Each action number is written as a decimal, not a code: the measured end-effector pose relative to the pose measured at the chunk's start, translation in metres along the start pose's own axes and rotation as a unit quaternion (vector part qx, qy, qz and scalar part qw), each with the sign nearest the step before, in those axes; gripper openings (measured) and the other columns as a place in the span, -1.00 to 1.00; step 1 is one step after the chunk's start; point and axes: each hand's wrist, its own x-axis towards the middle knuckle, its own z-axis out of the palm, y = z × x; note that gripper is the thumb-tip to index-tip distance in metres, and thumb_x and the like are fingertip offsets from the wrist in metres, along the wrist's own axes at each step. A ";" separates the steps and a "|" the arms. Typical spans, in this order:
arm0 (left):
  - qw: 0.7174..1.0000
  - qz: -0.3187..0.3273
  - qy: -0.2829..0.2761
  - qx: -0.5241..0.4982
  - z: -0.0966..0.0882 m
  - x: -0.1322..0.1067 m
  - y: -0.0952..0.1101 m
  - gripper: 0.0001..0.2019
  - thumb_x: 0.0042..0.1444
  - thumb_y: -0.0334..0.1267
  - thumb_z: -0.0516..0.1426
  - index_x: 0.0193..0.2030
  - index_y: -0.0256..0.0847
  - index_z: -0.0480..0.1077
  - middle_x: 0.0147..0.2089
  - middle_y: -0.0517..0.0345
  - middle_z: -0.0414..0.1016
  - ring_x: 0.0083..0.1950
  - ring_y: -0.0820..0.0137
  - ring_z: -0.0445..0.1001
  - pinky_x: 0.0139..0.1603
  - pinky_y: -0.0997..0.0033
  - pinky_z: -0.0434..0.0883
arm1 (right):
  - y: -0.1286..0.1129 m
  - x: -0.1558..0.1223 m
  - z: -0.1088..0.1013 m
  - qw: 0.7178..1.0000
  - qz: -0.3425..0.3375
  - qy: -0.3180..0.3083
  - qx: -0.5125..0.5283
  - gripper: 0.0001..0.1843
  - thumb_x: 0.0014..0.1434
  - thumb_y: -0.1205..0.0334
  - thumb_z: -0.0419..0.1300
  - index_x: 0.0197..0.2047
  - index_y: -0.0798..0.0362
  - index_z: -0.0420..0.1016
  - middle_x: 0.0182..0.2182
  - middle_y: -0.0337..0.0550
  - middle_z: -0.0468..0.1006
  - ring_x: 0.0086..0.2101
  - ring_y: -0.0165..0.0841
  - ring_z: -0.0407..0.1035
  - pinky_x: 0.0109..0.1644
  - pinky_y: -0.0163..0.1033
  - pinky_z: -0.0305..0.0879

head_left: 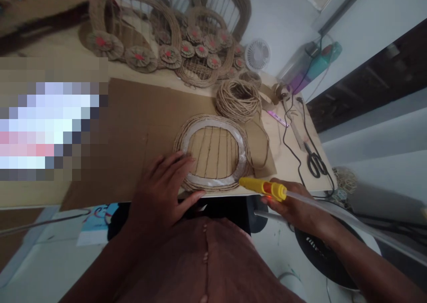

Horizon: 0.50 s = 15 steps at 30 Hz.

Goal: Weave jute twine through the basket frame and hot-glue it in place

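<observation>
A rounded frame (241,146) lies on the cardboard, with several rows of jute twine round its outer edge. Its inner band is pale and shiny, and thin cords cross the opening. My left hand (163,183) rests on the frame's left side, fingers stretched out and thumb apart near the lower edge. In my right hand (293,205) is a yellow glue gun (258,186), its nozzle at the frame's lower right corner and a small red light glowing. A long clear glue stick (320,207) sticks out of its back. The fingers under the gun are partly hidden.
A coil of twine (237,102) sits behind the frame, a loose strand trailing right. Black scissors (315,161), cables and a pink cutter (276,117) lie to the right. Woven pieces with rosettes (139,57) and a small fan (257,55) stand at the back. Cardboard (133,116) covers the table's middle.
</observation>
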 end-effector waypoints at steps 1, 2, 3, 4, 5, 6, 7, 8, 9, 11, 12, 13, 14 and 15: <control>1.000 -0.003 -0.001 -0.002 0.000 0.000 0.000 -0.45 0.17 -0.12 0.15 0.26 -0.24 0.17 0.13 -0.17 0.50 0.22 -0.04 0.40 0.18 -0.17 0.38 | 0.000 0.000 0.000 1.000 0.010 0.002 0.004 -0.68 0.31 -0.03 0.01 -0.19 0.01 0.44 -0.33 -0.12 0.57 -0.38 -0.30 0.44 -0.32 -0.26 0.20; 1.000 -0.006 -0.002 -0.005 0.000 0.000 0.000 -0.45 0.17 -0.12 0.15 0.27 -0.23 0.17 0.13 -0.16 0.49 0.22 -0.04 0.40 0.18 -0.17 0.37 | 0.000 0.001 -0.001 1.000 0.017 0.002 0.006 -0.69 0.31 -0.02 0.01 -0.17 0.00 0.44 -0.32 -0.11 0.57 -0.37 -0.30 0.44 -0.31 -0.25 0.21; 1.000 -0.007 -0.003 -0.007 0.000 0.000 0.000 -0.45 0.17 -0.13 0.15 0.27 -0.22 0.17 0.14 -0.15 0.50 0.22 -0.03 0.40 0.19 -0.17 0.37 | 0.000 0.002 -0.002 1.000 0.019 0.000 0.007 -0.69 0.31 -0.02 0.01 -0.15 0.00 0.44 -0.32 -0.11 0.57 -0.37 -0.30 0.44 -0.31 -0.25 0.22; 1.000 -0.009 -0.005 -0.010 0.000 -0.001 0.000 -0.45 0.17 -0.14 0.15 0.27 -0.20 0.17 0.14 -0.14 0.50 0.23 -0.03 0.40 0.20 -0.17 0.36 | 0.000 0.003 -0.002 1.000 0.016 -0.002 0.005 -0.68 0.32 -0.02 0.00 -0.15 0.01 0.44 -0.33 -0.11 0.57 -0.38 -0.30 0.43 -0.31 -0.25 0.21; 1.000 -0.013 -0.007 -0.014 0.000 -0.001 -0.001 -0.45 0.17 -0.15 0.15 0.27 -0.19 0.17 0.14 -0.14 0.49 0.23 -0.03 0.40 0.21 -0.18 0.36 | 0.001 0.003 -0.002 1.000 0.009 -0.005 0.001 -0.67 0.32 -0.02 -0.01 -0.16 0.01 0.44 -0.35 -0.11 0.56 -0.39 -0.31 0.41 -0.31 -0.25 0.21; 1.000 -0.016 -0.007 -0.018 0.000 -0.001 -0.001 -0.45 0.16 -0.16 0.16 0.27 -0.18 0.17 0.14 -0.15 0.49 0.23 -0.03 0.40 0.21 -0.18 0.35 | 0.001 0.004 -0.002 1.000 0.001 -0.005 -0.004 -0.66 0.33 -0.03 -0.02 -0.17 0.01 0.44 -0.35 -0.11 0.55 -0.40 -0.32 0.40 -0.32 -0.25 0.20; 0.999 -0.019 -0.006 -0.025 -0.001 -0.001 -0.001 -0.46 0.16 -0.18 0.16 0.27 -0.18 0.17 0.14 -0.15 0.49 0.23 -0.04 0.40 0.20 -0.19 0.36 | 0.001 0.003 -0.002 1.000 -0.005 0.001 -0.010 -0.65 0.34 -0.04 -0.04 -0.17 0.01 0.44 -0.35 -0.11 0.55 -0.40 -0.32 0.39 -0.31 -0.25 0.19; 0.999 -0.024 -0.002 -0.034 -0.002 0.000 0.000 -0.47 0.16 -0.19 0.16 0.26 -0.17 0.18 0.14 -0.16 0.49 0.23 -0.04 0.39 0.19 -0.21 0.36 | 0.000 0.003 -0.002 1.000 -0.011 0.006 -0.015 -0.63 0.35 -0.04 -0.05 -0.16 0.01 0.45 -0.34 -0.10 0.56 -0.40 -0.32 0.39 -0.31 -0.24 0.19; 0.999 -0.026 0.007 -0.044 -0.004 0.001 0.003 -0.49 0.16 -0.21 0.16 0.25 -0.17 0.19 0.13 -0.16 0.49 0.23 -0.04 0.39 0.18 -0.21 0.37 | -0.001 0.003 -0.001 1.000 -0.014 0.010 -0.016 -0.63 0.35 -0.04 -0.05 -0.16 0.02 0.45 -0.33 -0.09 0.56 -0.39 -0.32 0.39 -0.30 -0.24 0.19; 0.997 -0.017 0.041 -0.070 -0.012 0.007 0.016 -0.54 0.15 -0.27 0.16 0.20 -0.17 0.26 0.09 -0.13 0.52 0.22 -0.02 0.40 0.17 -0.19 0.38 | -0.003 0.002 0.000 1.000 -0.013 0.012 -0.013 -0.63 0.36 -0.04 -0.05 -0.16 0.02 0.44 -0.31 -0.09 0.57 -0.37 -0.31 0.40 -0.29 -0.24 0.19; 0.994 -0.002 0.063 -0.085 -0.018 0.011 0.026 -0.59 0.14 -0.30 0.17 0.15 -0.20 0.31 0.03 -0.10 0.55 0.20 0.00 0.41 0.18 -0.15 0.39 | -0.004 0.002 0.000 1.000 -0.012 0.012 -0.011 -0.64 0.35 -0.04 -0.05 -0.16 0.02 0.44 -0.30 -0.09 0.57 -0.37 -0.31 0.41 -0.29 -0.24 0.19; 0.991 0.024 0.090 -0.101 -0.026 0.016 0.038 -0.63 0.12 -0.31 0.19 0.09 -0.22 0.35 -0.02 -0.08 0.57 0.16 0.03 0.44 0.20 -0.12 0.38 | -0.005 0.001 -0.001 1.000 -0.012 0.011 -0.011 -0.65 0.35 -0.03 -0.04 -0.16 0.02 0.43 -0.30 -0.09 0.57 -0.36 -0.31 0.42 -0.29 -0.25 0.20; 0.987 0.041 0.091 -0.128 -0.034 0.023 0.052 -0.68 0.13 -0.32 0.19 0.04 -0.21 0.38 -0.06 -0.01 0.58 0.10 0.11 0.47 0.23 -0.07 0.36 | -0.006 0.001 -0.001 1.000 -0.011 0.011 -0.012 -0.67 0.35 -0.01 -0.03 -0.15 0.02 0.43 -0.30 -0.10 0.57 -0.35 -0.30 0.43 -0.29 -0.25 0.20; 0.981 0.060 0.098 -0.158 -0.042 0.030 0.067 -0.73 0.16 -0.31 0.18 0.02 -0.20 0.40 -0.13 0.06 0.59 0.02 0.20 0.50 0.24 -0.01 0.35 | -0.007 0.001 -0.001 1.000 -0.011 0.011 -0.014 -0.69 0.34 0.00 -0.02 -0.15 0.02 0.43 -0.30 -0.11 0.57 -0.35 -0.31 0.43 -0.30 -0.26 0.20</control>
